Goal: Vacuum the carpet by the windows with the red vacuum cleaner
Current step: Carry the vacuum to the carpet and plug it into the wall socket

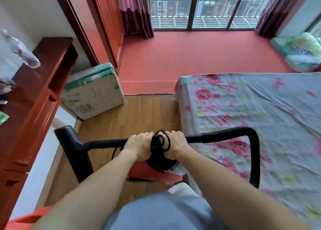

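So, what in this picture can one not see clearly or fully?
Head view only:
1. Red vacuum cleaner: body mostly hidden under the left hand, right hand and coiled cord.
2. Bottle, left: blurred, label unreadable.
3. Cushions on the carpet: cut off by the right edge.
4. Hose, lower end: hidden behind the right forearm.

No text can be read anywhere (the label on the bottle (21, 51) is blurred).

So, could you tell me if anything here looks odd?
The black cord is bunched in a coil on the wand between the left hand and right hand, so the vacuum probably isn't plugged in yet.
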